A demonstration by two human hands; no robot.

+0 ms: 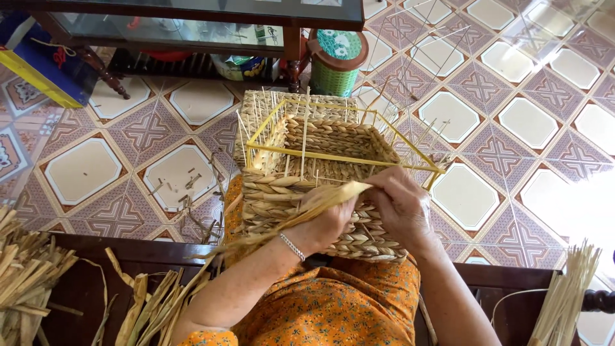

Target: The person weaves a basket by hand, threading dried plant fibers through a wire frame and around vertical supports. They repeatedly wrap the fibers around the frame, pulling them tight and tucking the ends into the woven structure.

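Both hands' grip closed on the straw strand (333, 195): left hand (330, 221), right hand (400, 205), against the woven basket (307, 211)

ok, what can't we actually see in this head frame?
- Fingertips of both hands: left hand and right hand curl against the woven basket, hiding where the straw strand enters the weave.
- Basket's near lower wall: hidden behind the forearms and orange garment.
- Straw bundles at left and right: cut off by the frame edges.
- Items under the glass table: blurred by reflections.
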